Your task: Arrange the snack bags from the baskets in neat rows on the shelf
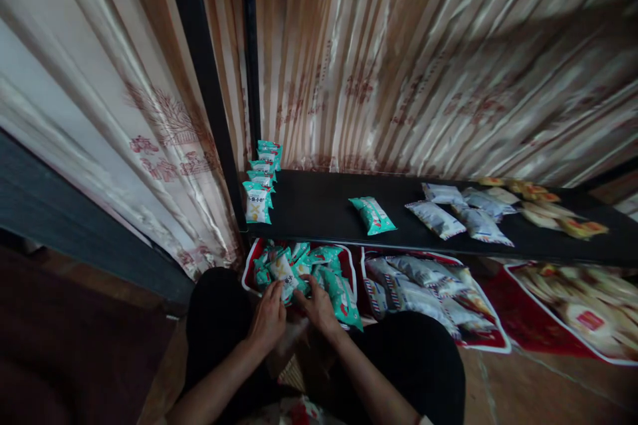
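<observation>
The person wears plain black cloth trousers (416, 368) and a pale, red-patterned top (302, 410), blurred and partly visible. The forearms (366, 372), left hand (269, 315) and right hand (320, 311) are bare.

Two hands (269, 312), seemingly three baskets (528, 319)

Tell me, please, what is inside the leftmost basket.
The basket holds heaped green and white packets; the upper ones, left hand and right hand hide whatever lies beneath them.

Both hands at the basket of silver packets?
No, the left hand and right hand are both at the red basket holding teal packets.
</observation>
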{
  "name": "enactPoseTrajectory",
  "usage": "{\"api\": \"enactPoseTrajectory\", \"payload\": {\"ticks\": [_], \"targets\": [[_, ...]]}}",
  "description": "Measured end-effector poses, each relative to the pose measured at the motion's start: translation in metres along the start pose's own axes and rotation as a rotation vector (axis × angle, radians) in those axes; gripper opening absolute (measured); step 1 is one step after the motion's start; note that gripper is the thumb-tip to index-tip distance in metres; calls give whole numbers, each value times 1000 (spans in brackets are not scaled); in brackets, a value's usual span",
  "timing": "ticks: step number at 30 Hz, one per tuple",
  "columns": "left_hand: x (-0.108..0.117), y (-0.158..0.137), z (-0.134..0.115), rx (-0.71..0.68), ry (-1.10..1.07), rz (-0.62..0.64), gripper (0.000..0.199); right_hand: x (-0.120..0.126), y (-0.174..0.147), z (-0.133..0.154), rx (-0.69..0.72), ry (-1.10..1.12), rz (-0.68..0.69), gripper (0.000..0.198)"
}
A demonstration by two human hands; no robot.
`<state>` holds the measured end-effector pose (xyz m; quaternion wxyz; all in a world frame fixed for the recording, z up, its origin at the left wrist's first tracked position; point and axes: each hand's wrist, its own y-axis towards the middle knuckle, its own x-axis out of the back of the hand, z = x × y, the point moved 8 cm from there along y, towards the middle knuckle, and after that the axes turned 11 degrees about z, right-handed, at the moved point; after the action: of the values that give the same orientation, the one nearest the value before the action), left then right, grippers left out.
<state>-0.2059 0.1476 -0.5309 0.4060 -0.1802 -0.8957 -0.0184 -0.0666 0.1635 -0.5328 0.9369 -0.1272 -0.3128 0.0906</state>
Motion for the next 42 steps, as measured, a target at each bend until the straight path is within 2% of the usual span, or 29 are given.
{"api": "enactPoseTrajectory", "payload": {"ticks": [5, 8, 12, 16, 18, 20, 22, 24, 26, 28, 30, 32, 34, 38, 42], "targets": [[42, -4, -30, -32, 139, -155, 54, 47, -4, 52, 267, -196, 167, 41], [54, 0, -48, -99, 238, -116, 61, 68, -14, 84, 420, -379, 284, 43], [61, 7, -60, -129, 266, -65, 60, 86, -24, 116, 534, -542, 357, 45], [66, 11, -70, -140, 264, -57, 53, 94, -28, 139, 609, -552, 411, 45], [66, 15, -71, -103, 236, -28, 49, 99, -25, 146, 616, -500, 389, 41], [67, 21, -68, -4, 196, -3, 46, 109, -18, 147, 595, -415, 288, 37], [71, 30, -63, 104, 144, 0, 45, 122, -9, 140, 562, -322, 124, 37], [77, 40, -59, 169, 73, -14, 45, 135, 2, 124, 506, -227, -48, 42], [83, 54, -58, 202, -8, -29, 44, 144, 16, 99, 399, -90, -158, 50], [88, 68, -57, 212, -87, -36, 42, 143, 32, 73, 276, 92, -145, 58], [89, 84, -58, 197, -153, -38, 40, 134, 47, 58, 205, 272, -41, 63], [88, 100, -61, 161, -198, -33, 39, 126, 57, 56, 212, 412, 61, 62], [85, 115, -62, 136, -210, -28, 40, 123, 64, 60, 240, 513, 107, 57], [83, 139, -61, 160, -173, -35, 48, 123, 79, 61, 223, 637, 135, 53], [86, 159, -61, 205, -116, -26, 49, 120, 99, 57, 239, 608, 156, 58]]}}
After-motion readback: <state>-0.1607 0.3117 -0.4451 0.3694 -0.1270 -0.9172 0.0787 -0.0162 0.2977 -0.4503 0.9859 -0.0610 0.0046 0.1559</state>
